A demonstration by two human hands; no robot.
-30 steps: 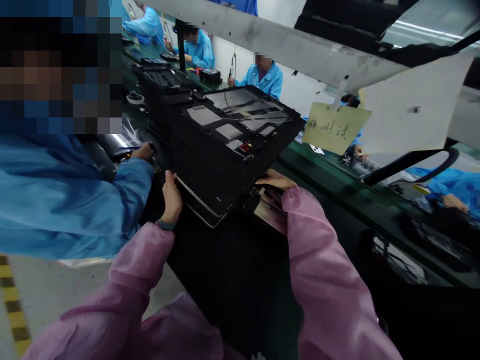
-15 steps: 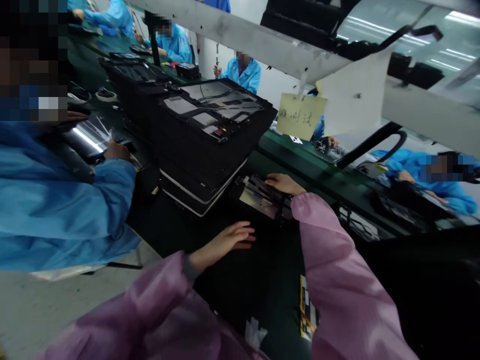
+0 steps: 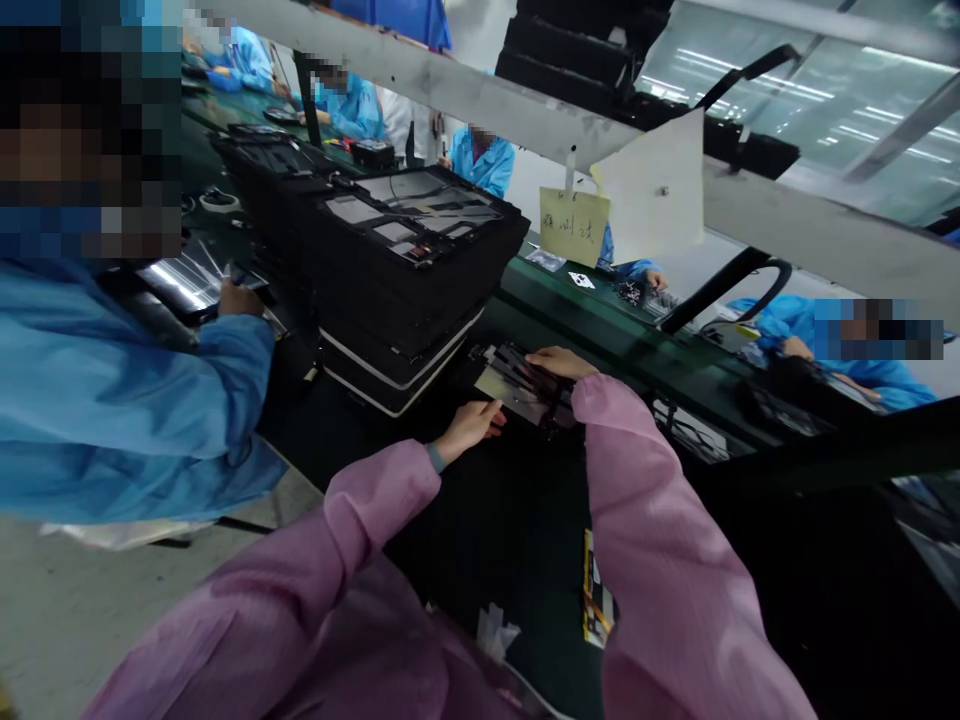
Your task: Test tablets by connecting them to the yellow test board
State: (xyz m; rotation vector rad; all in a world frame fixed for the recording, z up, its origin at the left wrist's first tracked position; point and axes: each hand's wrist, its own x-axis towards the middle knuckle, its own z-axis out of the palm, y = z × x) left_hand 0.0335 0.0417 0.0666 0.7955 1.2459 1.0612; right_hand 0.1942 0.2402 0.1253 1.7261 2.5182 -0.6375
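Observation:
A flat, tablet-like electronic housing with a silvery plate and dark strips lies tilted in front of me on the bench. My right hand grips its far edge, fingers bent over the top. At the near left edge is my left hand, its thumb on top and its other fingers underneath. Closer to me on the bench lies a flat battery-like pack with yellow edges, partly covered by my right sleeve. A crumpled piece of clear plastic rests near the front edge.
Left of my hands stands a tall stack of black trays with similar housings on top. A co-worker's blue sleeve is close on the left. A pale beam with hanging paper notes crosses ahead. More co-workers sit beyond.
My left hand has moved forward and up to the near edge of the housing and closed on it. My right hand stays at the far edge. The view has shifted slightly.

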